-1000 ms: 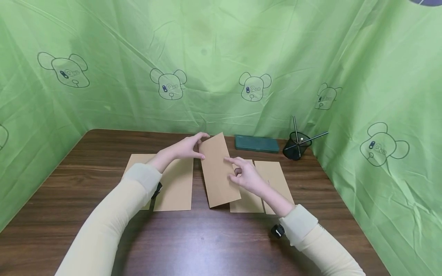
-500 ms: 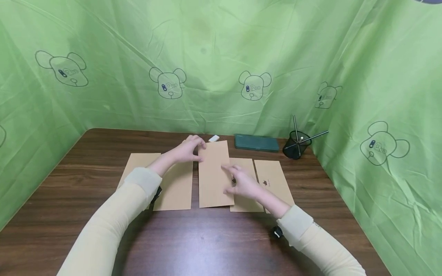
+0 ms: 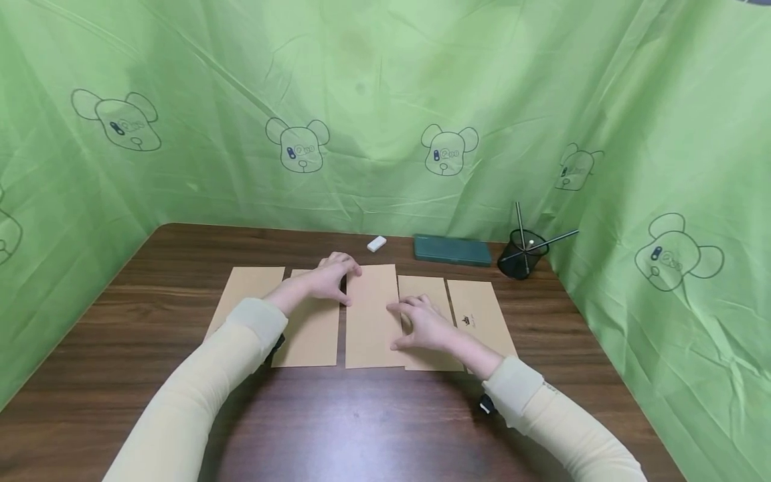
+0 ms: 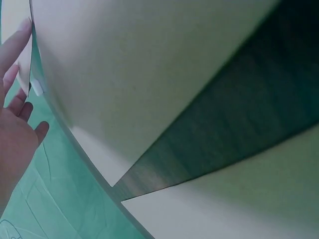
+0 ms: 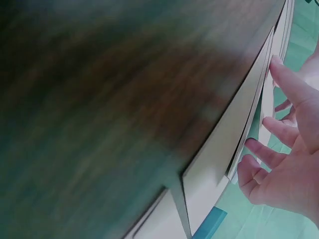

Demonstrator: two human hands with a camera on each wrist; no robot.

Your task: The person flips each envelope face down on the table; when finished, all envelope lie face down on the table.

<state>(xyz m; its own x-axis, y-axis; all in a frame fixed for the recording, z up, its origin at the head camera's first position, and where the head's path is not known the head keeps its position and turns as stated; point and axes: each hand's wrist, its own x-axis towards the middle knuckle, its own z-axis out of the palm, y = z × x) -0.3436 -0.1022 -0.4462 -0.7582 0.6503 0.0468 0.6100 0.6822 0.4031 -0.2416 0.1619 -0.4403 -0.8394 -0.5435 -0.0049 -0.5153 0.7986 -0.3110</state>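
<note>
A plain brown kraft-paper card (image 3: 372, 318) lies between my hands in the middle of a row of similar cards. My left hand (image 3: 328, 276) holds its left edge, thumb lower and fingers near the top corner. On the opposite edge, the thumb and index finger of my right hand (image 3: 426, 326) hold it, set apart along the side. The card overlaps the left side of the neighbouring card (image 3: 435, 361). In the right wrist view, the held card (image 5: 267, 97) is seen almost edge-on, with the right fingertips at its edge.
Two brown cards lie at left, the nearer one (image 3: 313, 341) partly under my left arm. A rightmost card (image 3: 482, 301) bears a small crown print. Behind are a white eraser (image 3: 376, 244), a green case (image 3: 452, 250) and a black mesh cup (image 3: 521, 256) with sticks. Green curtain surrounds the table.
The middle card has gone from tilted to straight and has come lower and nearer, both hands moving with it. The white eraser behind it has come into view.
</note>
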